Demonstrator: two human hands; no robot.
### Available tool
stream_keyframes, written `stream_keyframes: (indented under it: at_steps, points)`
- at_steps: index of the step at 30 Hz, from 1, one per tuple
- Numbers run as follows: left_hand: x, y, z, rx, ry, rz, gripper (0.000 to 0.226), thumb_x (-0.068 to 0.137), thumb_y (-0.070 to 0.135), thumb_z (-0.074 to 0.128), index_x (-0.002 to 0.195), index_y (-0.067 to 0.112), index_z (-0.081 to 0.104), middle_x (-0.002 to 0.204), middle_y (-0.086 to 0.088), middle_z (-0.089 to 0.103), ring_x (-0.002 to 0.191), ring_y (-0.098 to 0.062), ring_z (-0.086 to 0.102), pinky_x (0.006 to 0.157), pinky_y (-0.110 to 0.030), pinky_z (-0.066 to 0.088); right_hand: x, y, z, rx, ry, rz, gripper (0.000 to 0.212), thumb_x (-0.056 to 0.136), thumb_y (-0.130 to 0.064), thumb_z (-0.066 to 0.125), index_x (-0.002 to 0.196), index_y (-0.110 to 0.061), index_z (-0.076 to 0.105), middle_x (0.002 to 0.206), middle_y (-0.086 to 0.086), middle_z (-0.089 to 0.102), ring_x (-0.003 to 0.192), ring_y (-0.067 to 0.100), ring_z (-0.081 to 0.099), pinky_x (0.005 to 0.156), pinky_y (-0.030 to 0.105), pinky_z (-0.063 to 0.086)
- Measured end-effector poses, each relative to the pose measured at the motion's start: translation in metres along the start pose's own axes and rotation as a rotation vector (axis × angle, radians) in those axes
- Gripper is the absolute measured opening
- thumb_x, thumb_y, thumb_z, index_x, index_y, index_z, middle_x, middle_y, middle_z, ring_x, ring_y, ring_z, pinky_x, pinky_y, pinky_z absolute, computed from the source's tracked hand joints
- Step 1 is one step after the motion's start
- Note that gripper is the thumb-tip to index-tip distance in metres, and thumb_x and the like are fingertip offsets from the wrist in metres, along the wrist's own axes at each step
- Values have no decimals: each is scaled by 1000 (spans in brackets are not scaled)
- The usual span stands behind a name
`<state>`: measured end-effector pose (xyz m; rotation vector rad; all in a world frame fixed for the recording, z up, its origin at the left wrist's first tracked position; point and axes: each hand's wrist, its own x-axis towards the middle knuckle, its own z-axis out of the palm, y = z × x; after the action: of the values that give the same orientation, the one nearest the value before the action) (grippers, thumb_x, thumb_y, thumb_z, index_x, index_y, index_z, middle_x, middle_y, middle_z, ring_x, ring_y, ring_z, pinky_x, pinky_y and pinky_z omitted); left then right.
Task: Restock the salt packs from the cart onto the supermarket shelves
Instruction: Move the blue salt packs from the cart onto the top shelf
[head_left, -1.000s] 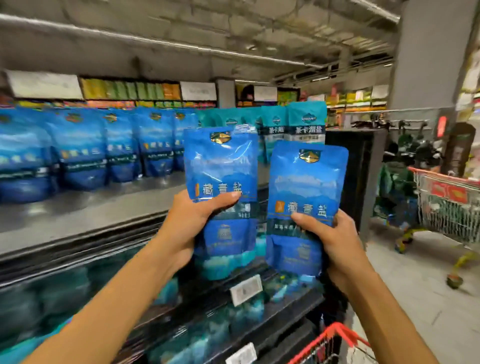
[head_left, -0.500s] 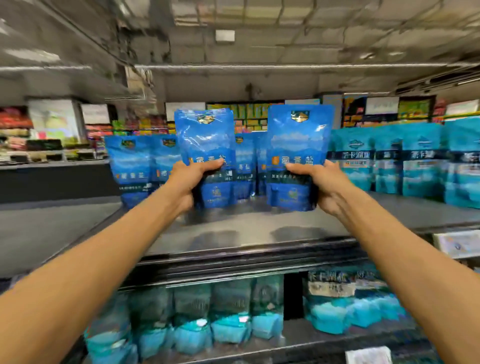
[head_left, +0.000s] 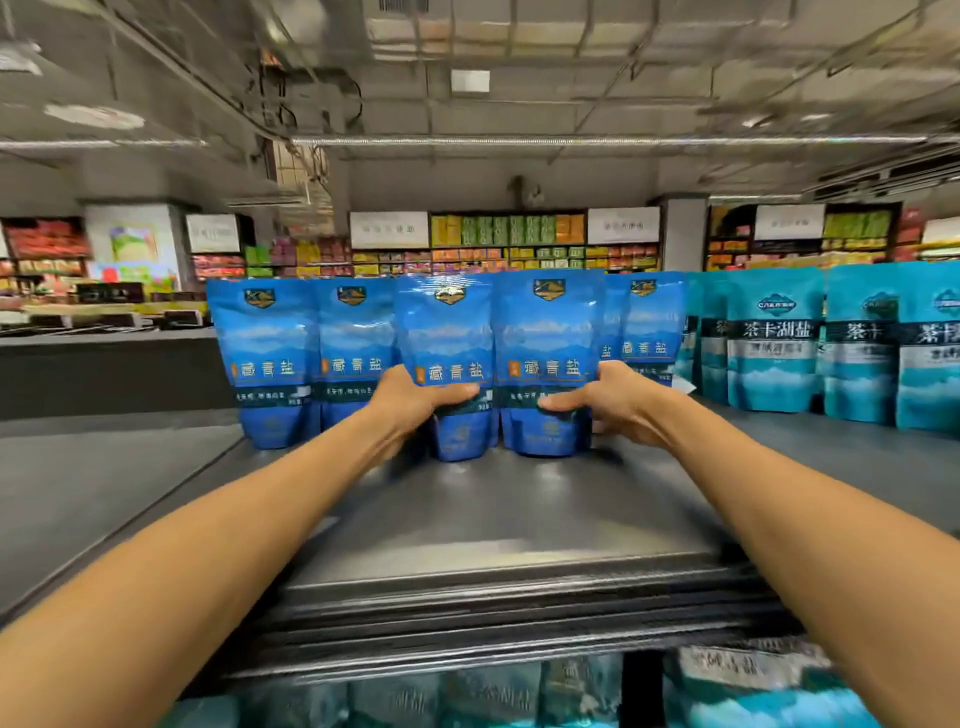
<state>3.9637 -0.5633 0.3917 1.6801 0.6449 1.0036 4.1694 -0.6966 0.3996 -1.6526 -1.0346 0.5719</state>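
Upright, two glossy blue salt pouches (head_left: 540, 364) in both hands (head_left: 618, 402), on smooth metal shelf (head_left: 493, 509).

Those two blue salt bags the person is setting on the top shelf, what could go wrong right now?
1. The left hand and right hand each grip a soft upright blue pack. Let go carelessly, either might flop forward onto the shelf.
2. Blue packs behind stand close; pushing further back could knock them over.
3. The teal packs sit just to the right, so a pack sliding that way could mix the brands.
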Motion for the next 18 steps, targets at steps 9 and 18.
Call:
stream_keyframes:
  at_steps: [9, 18]
  points:
    - [-4, 0, -11, 577, 71, -64, 53, 62, 40, 90, 85, 9, 55, 76, -5, 71, 62, -16, 65, 52, -32, 51, -3, -4, 2, -248, 157, 17, 66, 62, -37, 93, 104, -2, 56, 72, 5, 58, 53, 18, 54, 47, 31, 43]
    - [16, -6, -14, 441, 28, -71, 59, 68, 16, 89, 107, 11, 45, 71, -8, 73, 56, -17, 71, 48, -32, 58, 15, -3, 19, -196, 247, 17, 75, 70, -30, 89, 126, 2, 50, 99, 13, 69, 69, 24, 70, 71, 42, 62]
